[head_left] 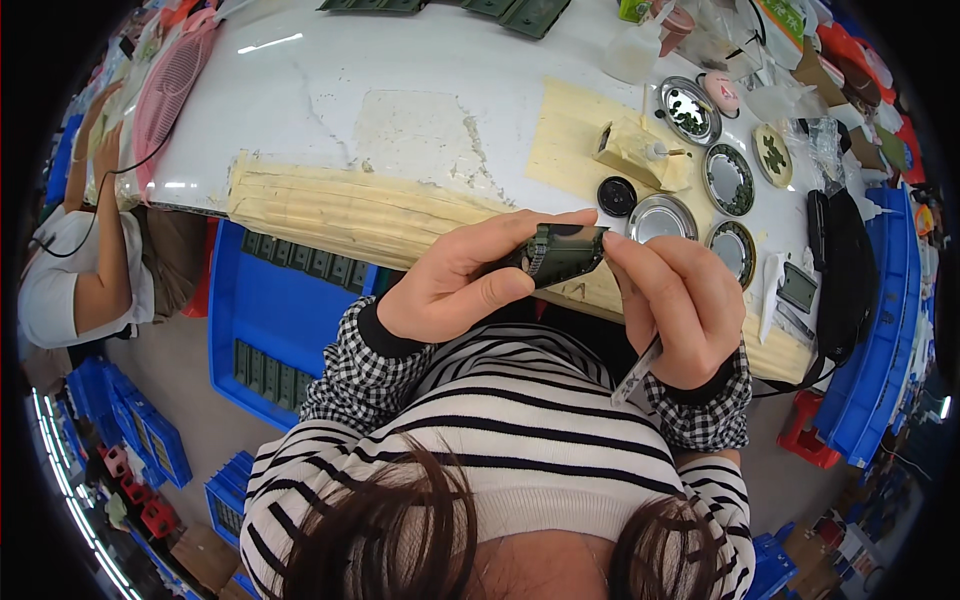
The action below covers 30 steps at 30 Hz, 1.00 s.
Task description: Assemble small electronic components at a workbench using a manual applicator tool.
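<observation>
In front of my chest my left hand (pixel 450 285) grips a small dark green plastic model part (pixel 570 255), shaped like a hull or casing, with a brownish patch on its upper side. Its fingers lie along the far edge and the thumb presses the near side. My right hand (pixel 685 305) has its thumb and index fingertips pinched at the right end of the part; whether a tiny piece sits between them cannot be made out. A thin, flat greyish tool (pixel 636 374) is tucked in the curled fingers of that hand and points down toward my body.
Metal dishes (pixel 728 180) of small green pieces stand at the right of the white table (pixel 300 110), near a tape-wrapped block (pixel 640 152) and a black cap (pixel 617 196). A blue crate (pixel 270 310) with green parts sits lower left. Another person (pixel 90 260) works at far left.
</observation>
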Available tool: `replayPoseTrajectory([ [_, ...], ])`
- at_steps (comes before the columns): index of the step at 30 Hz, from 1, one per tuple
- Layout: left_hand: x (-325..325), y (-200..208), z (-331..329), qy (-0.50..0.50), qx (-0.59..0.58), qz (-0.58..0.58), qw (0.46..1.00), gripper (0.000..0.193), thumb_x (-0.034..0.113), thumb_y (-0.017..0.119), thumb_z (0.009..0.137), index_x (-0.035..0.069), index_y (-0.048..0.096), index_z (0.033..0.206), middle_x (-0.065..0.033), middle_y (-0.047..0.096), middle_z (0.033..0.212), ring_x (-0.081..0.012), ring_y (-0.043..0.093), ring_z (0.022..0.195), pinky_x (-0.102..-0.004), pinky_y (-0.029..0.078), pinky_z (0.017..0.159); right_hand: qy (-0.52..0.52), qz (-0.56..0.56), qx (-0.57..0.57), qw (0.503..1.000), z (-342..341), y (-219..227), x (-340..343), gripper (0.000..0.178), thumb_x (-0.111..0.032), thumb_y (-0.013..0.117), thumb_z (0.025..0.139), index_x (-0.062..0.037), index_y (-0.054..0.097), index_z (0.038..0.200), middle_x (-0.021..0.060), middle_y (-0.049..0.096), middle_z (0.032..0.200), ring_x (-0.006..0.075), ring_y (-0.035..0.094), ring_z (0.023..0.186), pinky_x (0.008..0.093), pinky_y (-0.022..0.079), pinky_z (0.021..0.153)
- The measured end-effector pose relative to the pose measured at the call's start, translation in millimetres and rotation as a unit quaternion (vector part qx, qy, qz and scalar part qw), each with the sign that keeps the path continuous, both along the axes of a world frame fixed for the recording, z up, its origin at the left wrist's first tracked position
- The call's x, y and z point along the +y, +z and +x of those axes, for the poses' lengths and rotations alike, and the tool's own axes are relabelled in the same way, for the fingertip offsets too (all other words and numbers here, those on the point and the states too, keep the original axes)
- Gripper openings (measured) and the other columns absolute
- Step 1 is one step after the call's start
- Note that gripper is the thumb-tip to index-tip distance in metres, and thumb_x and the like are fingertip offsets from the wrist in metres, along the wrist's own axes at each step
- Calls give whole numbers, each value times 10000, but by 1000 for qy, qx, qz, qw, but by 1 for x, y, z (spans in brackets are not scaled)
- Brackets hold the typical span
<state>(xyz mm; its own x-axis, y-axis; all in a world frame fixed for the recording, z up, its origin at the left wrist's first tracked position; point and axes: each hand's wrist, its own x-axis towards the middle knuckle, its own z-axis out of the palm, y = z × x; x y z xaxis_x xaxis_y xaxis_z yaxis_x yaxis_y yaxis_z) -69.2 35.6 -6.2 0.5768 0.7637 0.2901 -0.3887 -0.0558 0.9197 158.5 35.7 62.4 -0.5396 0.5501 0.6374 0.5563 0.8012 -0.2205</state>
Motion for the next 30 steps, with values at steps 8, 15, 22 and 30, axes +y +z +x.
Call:
replayPoseTrajectory([
  [8, -4, -6, -1, -33, -56, -82, 995, 518, 223, 517, 1029, -60, 407, 1448, -151, 478, 1464, -164, 538, 1204, -292, 479, 966, 30, -16, -3, 999, 2, -1, 4, 383, -44, 671, 655, 50, 687, 1026, 111, 617, 866, 200, 573, 598, 306, 459, 515],
  [15, -1, -12, 3, -46, -79, -117, 989, 589, 341, 512, 1031, -54, 401, 1453, -158, 480, 1459, -185, 566, 1181, -312, 491, 959, 44, -17, -19, 999, 7, 2, 8, 365, -54, 671, 671, 35, 699, 1024, 89, 609, 832, 184, 571, 590, 298, 444, 499],
  [22, -8, 9, -3, 46, -95, -169, 980, 632, 392, 504, 1026, -52, 378, 1457, -203, 475, 1446, -255, 601, 1164, -364, 500, 972, 263, -107, -14, 959, -3, 42, -13, 206, -57, 604, 855, -24, 718, 1024, 100, 683, 921, 166, 569, 608, 281, 464, 515],
  [30, -4, 3, -26, 71, -192, -171, 964, 664, 406, 435, 1042, -66, 293, 1487, -238, 443, 1449, -324, 546, 1257, -454, 476, 1041, 178, 74, 706, 682, 75, 91, -78, 93, -30, 556, 929, 1, 636, 893, 63, 694, 917, 166, 679, 873, 302, 555, 870],
])
